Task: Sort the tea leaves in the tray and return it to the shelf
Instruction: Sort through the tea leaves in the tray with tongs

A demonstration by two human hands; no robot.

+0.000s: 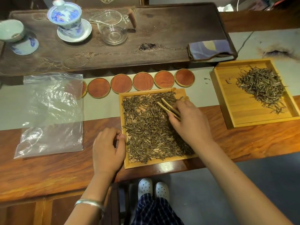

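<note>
So I've got the near tray [125,164] sitting right at the front edge of the counter [48,172], full of a loose spread of tea leaves [149,127]. My right hand [190,120] pinches a pair of bamboo tweezers [168,107], tips apart and down in the upper part of the pile. My left hand [108,150] is curled loosely against the tray's left rim, thumb touching the wood, more steadying than gripping.

Biggest worry: that tray's front rim sits pretty much flush with the counter edge. If I lean on the left rim or drag the tweezers toward me too hard, I reckon it could slide or tip off onto my shoes [153,188].

Also, these leaves are light and tangled, so a pinch probably lifts a clump rather than one. Carrying it across to the second tray [227,114], off to the right with its own heap [261,86], is a long gap to dribble bits over. A couple of stray leaves [207,80] already sit between the trays.
</note>
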